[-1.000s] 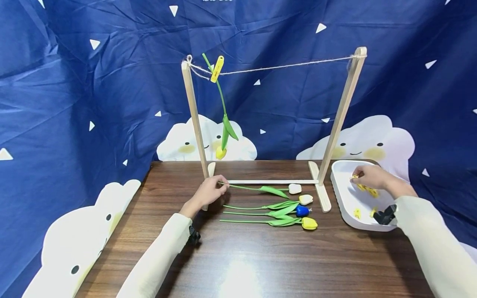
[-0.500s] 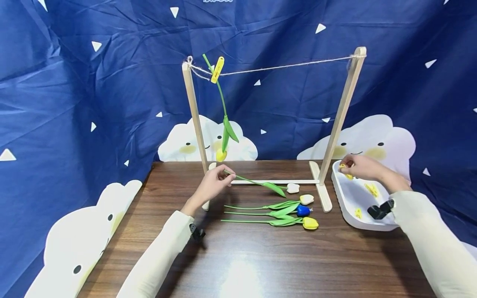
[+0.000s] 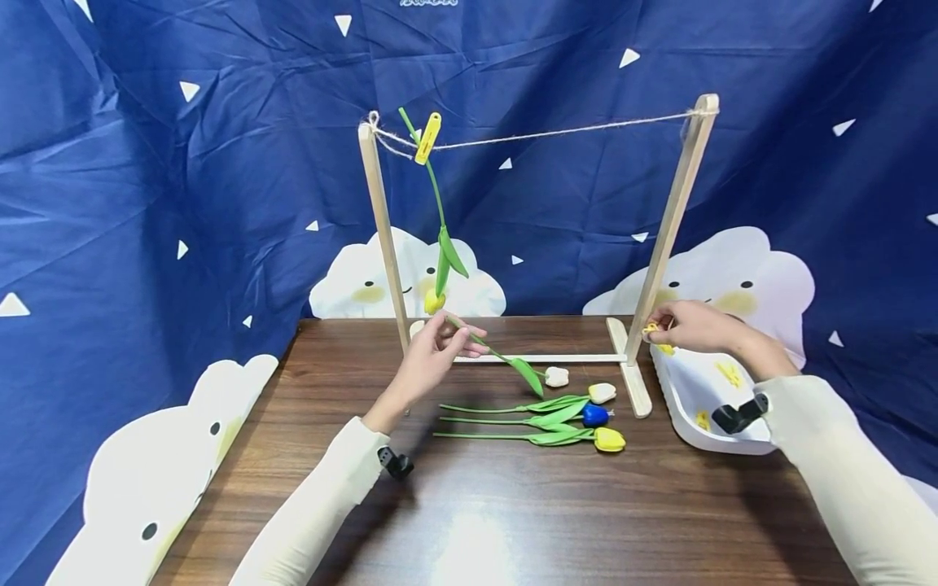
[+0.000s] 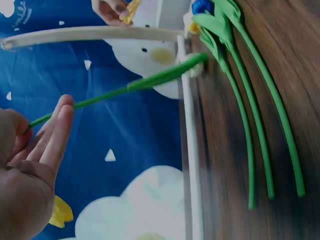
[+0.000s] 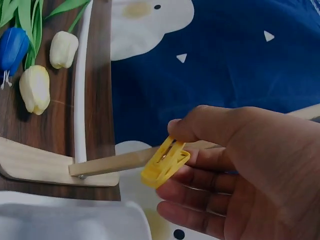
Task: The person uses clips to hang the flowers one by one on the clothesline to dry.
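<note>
- White tulip (image 3: 525, 376): off the string (image 3: 557, 132), sloping from the left hand (image 3: 432, 352) down to its bloom, low beside the frame's bottom bar (image 3: 542, 358). Whether the bloom clears the desk (image 3: 557, 521) cannot be told.
- Step, as judged: raising the stem while a yellow clip (image 5: 161, 169) is brought out to fasten it.
- Recommended: lift until the bloom swings free, clear of the three tulips (image 3: 506, 421) lying just in front, before moving sideways.
- Recommended: leave a short length of stem exposed beside the fingertips; the clip needs bare stem to bite on.
- Recommended: lay stem against string first, then press the clip over both, well apart from the hanging yellow tulip (image 3: 452, 252).
- Risk, as judged: the cord may give under a push; use light force.
- Left grip: holding the stem near its cut end, thumb against fingers, other fingers extended; forearm reaches forward and inward.
- Right grip: narrow, the clip pinched between thumb and forefinger, remaining fingers loosely bent. Right hand (image 3: 696, 327) sits over the far left corner of the white tray (image 3: 685, 427), near the right post (image 3: 674, 212).
</note>
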The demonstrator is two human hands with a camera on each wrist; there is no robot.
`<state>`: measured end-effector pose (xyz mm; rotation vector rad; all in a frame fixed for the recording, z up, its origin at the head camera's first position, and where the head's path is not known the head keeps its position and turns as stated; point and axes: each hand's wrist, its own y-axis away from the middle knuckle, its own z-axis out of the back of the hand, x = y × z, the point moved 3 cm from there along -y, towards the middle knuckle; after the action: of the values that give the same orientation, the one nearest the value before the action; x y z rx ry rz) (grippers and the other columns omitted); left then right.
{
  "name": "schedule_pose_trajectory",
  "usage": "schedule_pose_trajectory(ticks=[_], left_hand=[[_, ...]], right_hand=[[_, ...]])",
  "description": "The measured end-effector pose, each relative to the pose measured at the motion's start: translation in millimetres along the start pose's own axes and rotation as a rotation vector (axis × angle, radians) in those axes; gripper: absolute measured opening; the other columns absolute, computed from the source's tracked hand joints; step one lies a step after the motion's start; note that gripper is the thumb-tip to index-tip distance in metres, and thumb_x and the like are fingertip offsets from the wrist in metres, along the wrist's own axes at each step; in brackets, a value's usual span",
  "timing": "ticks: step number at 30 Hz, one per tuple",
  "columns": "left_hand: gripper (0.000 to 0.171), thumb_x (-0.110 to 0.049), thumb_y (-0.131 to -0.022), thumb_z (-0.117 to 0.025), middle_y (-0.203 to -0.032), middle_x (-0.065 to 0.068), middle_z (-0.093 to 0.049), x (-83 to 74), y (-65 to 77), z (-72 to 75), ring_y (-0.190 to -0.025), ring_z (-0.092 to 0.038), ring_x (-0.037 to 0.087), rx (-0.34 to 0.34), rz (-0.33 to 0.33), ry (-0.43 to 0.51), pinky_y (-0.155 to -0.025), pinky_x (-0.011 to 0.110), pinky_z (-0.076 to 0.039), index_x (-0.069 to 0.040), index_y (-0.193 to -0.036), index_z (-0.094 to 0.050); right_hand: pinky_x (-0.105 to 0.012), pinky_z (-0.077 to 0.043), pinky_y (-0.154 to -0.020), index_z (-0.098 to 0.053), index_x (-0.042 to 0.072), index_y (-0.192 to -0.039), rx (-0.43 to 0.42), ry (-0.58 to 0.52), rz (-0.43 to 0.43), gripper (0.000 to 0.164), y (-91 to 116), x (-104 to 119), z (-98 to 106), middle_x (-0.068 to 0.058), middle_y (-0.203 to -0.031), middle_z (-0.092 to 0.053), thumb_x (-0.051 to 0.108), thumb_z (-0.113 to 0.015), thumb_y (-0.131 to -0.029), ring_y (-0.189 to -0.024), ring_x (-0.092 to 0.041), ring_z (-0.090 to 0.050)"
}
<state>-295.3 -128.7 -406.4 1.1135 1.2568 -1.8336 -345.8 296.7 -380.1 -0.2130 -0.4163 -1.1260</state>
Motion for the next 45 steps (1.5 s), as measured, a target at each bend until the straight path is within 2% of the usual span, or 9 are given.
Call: schedule_pose_trajectory(ticks=[2, 6, 10, 14, 19, 26, 33, 40, 45], left_hand=[[0.012, -0.006, -0.112, -0.051, -0.120, 0.034, -0.072, -2.7, -1.7, -2.9, -0.099, -0.080, 0.038, 0.000, -0.014, 0.046, -0.091, 0.044, -0.064, 0.005, -0.115, -0.051], [0.018, -0.001, -0.110, -0.054, -0.117, 0.037, -0.070, -5.4, -4.6, -7.9, -0.094, -0.080, 0.019, -0.004, -0.019, 0.105, -0.091, 0.043, -0.065, 0.011, -0.122, -0.053], [0.020, 0.003, -0.106, -0.059, -0.116, 0.033, -0.072, -8.1, -6.1, -11.7, -0.092, -0.077, 0.008, -0.010, -0.009, 0.095, -0.088, 0.035, -0.065, 0.013, -0.123, -0.063], [0.017, -0.002, -0.108, -0.059, -0.118, 0.030, -0.074, -10.8, -8.8, -14.9, -0.092, -0.077, 0.013, 0.001, -0.022, 0.049, -0.088, 0.039, -0.066, 0.008, -0.119, -0.065], [0.017, -0.007, -0.110, -0.056, -0.122, 0.034, -0.071, -11.6, -11.9, -18.9, -0.095, -0.078, 0.017, 0.022, -0.019, 0.052, -0.092, 0.051, -0.063, 0.005, -0.121, -0.060], [0.017, -0.001, -0.106, -0.062, -0.114, 0.026, -0.075, -12.4, -19.3, -20.9, -0.092, -0.076, 0.013, -0.034, -0.024, 0.099, -0.092, 0.041, -0.064, 0.009, -0.120, -0.064], [0.017, -0.003, -0.105, -0.065, -0.112, 0.026, -0.077, -22.6, -28.4, -23.2, -0.090, -0.076, 0.021, -0.079, -0.060, 0.111, -0.089, 0.056, -0.063, 0.008, -0.117, -0.066], [0.020, -0.010, -0.106, -0.066, -0.109, 0.022, -0.079, -38.2, -40.3, -26.7, -0.089, -0.074, 0.033, -0.092, -0.107, 0.054, -0.080, 0.030, -0.062, -0.001, -0.124, -0.069], [0.024, -0.011, -0.107, -0.065, -0.108, 0.022, -0.079, -52.3, -51.5, -26.8, -0.087, -0.070, 0.039, -0.100, -0.138, 0.040, -0.074, 0.028, -0.059, -0.002, -0.128, -0.071]], right_hand=[[-0.027, -0.048, -0.063, -0.070, -0.001, -0.109, 0.018, -0.013, 0.011, 0.025, 1.1, 5.2, -0.1, -0.001, -0.089, -0.068, 0.021, -0.074, -0.097, -0.074, -0.013, -0.059], [-0.027, -0.048, -0.062, -0.071, 0.002, -0.108, 0.035, -0.019, 0.030, 0.021, 2.9, 16.9, -1.2, -0.001, -0.091, -0.069, 0.020, -0.075, -0.098, -0.075, -0.013, -0.060], [-0.026, -0.048, -0.066, -0.073, 0.005, -0.105, 0.027, -0.002, 0.056, 0.017, 1.6, 29.1, -2.1, 0.000, -0.091, -0.070, 0.020, -0.075, -0.097, -0.080, -0.013, -0.059], [-0.026, -0.050, -0.070, -0.073, 0.004, -0.105, 0.039, -0.021, 0.079, 0.017, -0.8, 42.4, -1.9, 0.000, -0.090, -0.070, 0.018, -0.076, -0.097, -0.083, -0.013, -0.060], [-0.027, -0.051, -0.071, -0.074, 0.007, -0.105, 0.036, -0.012, 0.118, 0.014, -4.2, 59.0, -1.2, 0.002, -0.089, -0.071, 0.018, -0.076, -0.096, -0.082, -0.012, -0.062], [-0.025, -0.046, -0.066, -0.074, 0.013, -0.098, 0.008, 0.004, 0.177, 0.004, -8.0, 81.4, 2.0, 0.007, -0.082, -0.068, 0.017, -0.075, -0.097, -0.074, -0.009, -0.058], [-0.029, -0.056, -0.075, -0.074, 0.009, -0.110, -0.038, 0.031, 0.224, 0.014, -10.9, 99.7, 7.3, 0.004, -0.090, -0.073, 0.016, -0.077, -0.098, -0.083, -0.010, -0.066], [-0.033, -0.059, -0.077, -0.073, 0.006, -0.118, -0.086, -0.006, 0.236, 0.023, -13.3, 116.6, 15.4, -0.001, -0.096, -0.075, 0.019, -0.076, -0.100, -0.089, -0.014, -0.069], [-0.030, -0.056, -0.075, -0.073, 0.006, -0.120, -0.169, 0.003, 0.272, 0.023, -17.3, 134.1, 25.0, -0.002, -0.096, -0.075, 0.018, -0.075, -0.100, -0.088, -0.015, -0.068]])
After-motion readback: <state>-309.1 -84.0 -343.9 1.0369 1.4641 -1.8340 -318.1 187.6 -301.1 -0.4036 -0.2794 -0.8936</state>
